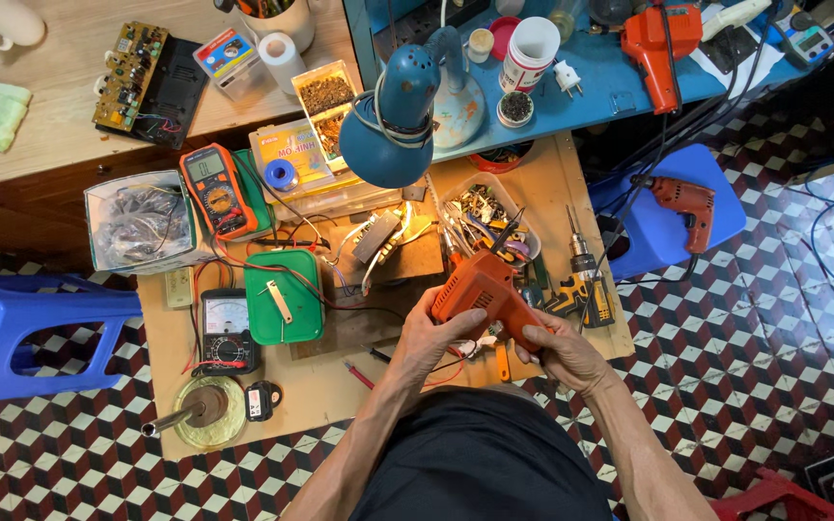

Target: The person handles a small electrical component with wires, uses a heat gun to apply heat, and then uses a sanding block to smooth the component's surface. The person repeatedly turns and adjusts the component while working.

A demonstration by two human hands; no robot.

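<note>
Nearest me, my left hand point(429, 333) and right hand point(565, 355) both hold one orange soldering gun point(486, 292) just above the worktop point(325, 391), fingers point(456, 319) curled tight around its body and grip. Past it I count two multimeters, one black point(227, 329), one orange point(216, 189), and one green tray point(284, 295). Further off stand one blue lamp point(400, 114) and two orange drills point(684, 205)
</note>
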